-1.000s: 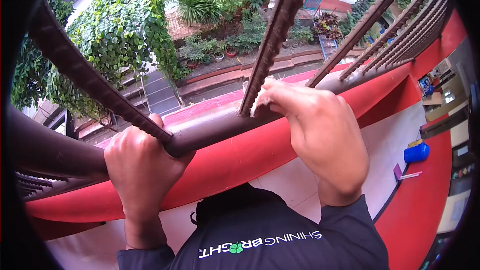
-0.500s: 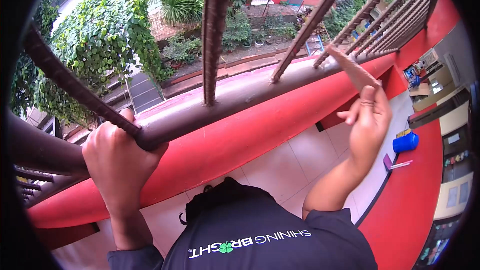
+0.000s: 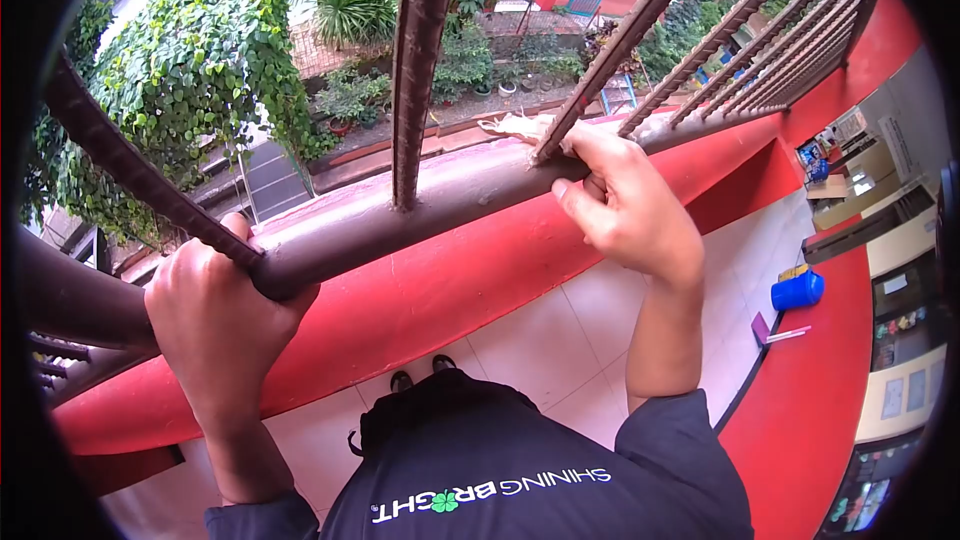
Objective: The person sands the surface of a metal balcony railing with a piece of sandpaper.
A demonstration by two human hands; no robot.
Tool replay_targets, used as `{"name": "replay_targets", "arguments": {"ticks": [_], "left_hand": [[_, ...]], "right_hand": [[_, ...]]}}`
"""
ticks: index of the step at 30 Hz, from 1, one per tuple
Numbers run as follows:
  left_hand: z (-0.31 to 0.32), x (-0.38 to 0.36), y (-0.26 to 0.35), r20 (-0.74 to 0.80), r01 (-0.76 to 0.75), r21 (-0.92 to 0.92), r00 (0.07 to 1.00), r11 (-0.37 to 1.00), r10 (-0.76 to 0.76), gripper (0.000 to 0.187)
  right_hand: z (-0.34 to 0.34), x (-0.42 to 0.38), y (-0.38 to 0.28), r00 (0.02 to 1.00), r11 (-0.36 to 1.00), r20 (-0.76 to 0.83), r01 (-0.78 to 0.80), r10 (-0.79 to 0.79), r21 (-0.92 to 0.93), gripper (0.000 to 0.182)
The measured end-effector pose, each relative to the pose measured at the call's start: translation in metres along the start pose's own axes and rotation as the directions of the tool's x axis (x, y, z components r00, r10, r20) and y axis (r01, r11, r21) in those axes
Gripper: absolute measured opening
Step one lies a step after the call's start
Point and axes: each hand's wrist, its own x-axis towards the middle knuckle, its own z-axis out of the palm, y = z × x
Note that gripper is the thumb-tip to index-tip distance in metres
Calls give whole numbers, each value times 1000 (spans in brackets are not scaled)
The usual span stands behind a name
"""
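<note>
My left hand [image 3: 225, 310] is closed around the thick brown railing pipe [image 3: 330, 250], at the foot of a slanting ridged bar [image 3: 150, 170]. Further right, my right hand [image 3: 630, 205] is at the base of another ridged bar [image 3: 610, 55], just above the pipe. Its fingers are curled and partly hidden behind that bar. A pale, crumpled rag [image 3: 515, 127] with a frayed end sticks out past the bar on the far side, pinched in those fingers.
A red ledge [image 3: 430, 305] runs below the pipe, above a tiled floor [image 3: 520, 345]. A blue container [image 3: 797, 290] and a purple dustpan-like object [image 3: 761, 328] are at right. Leafy vines [image 3: 200, 50] and potted plants grow beyond the bars.
My right hand has moved left and down from above the ledge to the bar's base, taking the rag with it. My left hand keeps its hold on the pipe.
</note>
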Motion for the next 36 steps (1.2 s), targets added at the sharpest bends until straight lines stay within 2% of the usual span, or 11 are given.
{"name": "replay_targets", "arguments": {"ticks": [5,10,17,20,22,27,28,29,31,34,36], "left_hand": [[1,0,0,30,26,-29,999,999,-25,45],[2,0,0,11,35,-34,999,999,-35,43],[-1,2,0,-17,-9,-25,1000,1000,8,43],[-1,2,2,-9,-8,-18,1000,1000,8,42],[-2,1,2,-17,-22,-2,1000,1000,22,41],[-3,-2,6,4,21,-16,1000,1000,-21,40],[-3,-2,7,4,11,-16,1000,1000,-11,40],[-4,-3,7,7,16,-18,1000,1000,-16,40],[-6,-2,4,-2,18,-24,1000,1000,-18,40],[-11,-5,5,-9,-10,-7,1000,1000,10,36],[-9,-6,3,-22,-24,-7,999,1000,24,37]], "right_hand": [[-24,17,-5,915,938,342,-291,216,187,31],[-25,4,-1,989,990,45,-142,141,8,26],[-31,-94,52,965,956,-213,-89,153,280,33],[-5,-115,88,914,720,-207,-121,350,683,35],[24,-105,83,722,439,-289,-23,629,898,39],[62,-77,76,659,-42,-192,321,727,946,37],[58,-66,85,789,-168,-133,287,600,943,41],[59,-44,75,699,-155,-125,323,705,934,55],[57,-23,57,891,-613,-19,327,454,719,73],[78,8,57,754,-524,8,449,657,724,96],[117,10,42,977,-753,-101,209,188,624,101]]}}
